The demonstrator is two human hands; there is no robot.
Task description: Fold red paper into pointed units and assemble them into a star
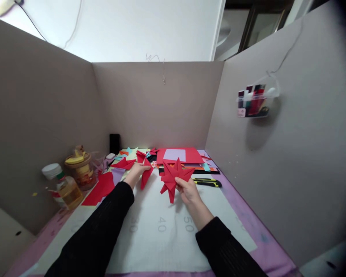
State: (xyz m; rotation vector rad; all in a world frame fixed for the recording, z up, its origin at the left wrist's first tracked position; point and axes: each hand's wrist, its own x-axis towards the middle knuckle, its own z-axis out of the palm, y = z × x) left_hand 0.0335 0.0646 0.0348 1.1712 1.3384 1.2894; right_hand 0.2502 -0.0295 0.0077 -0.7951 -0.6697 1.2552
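Observation:
My right hand [187, 190] pinches a red folded-paper star [173, 175] by its lower right side and holds it above the white mat. The star has several pointed arms, and its lower part hangs toward the mat. To the left, my left hand [138, 171] is closed on a red folded paper piece [146, 177], which tilts downward from the fingers. Another red folded piece [123, 164] lies just beyond the left wrist. The two hands are apart, and the pieces they hold do not touch.
A yellow-black utility knife [207, 182] lies right of the star. Red sheets [194, 156] with a lilac square [174, 155] are stacked behind. At left stand a bottle of amber liquid [70, 192] and a brown-yellow cup [81, 171]. Grey panels [158, 104] enclose the table.

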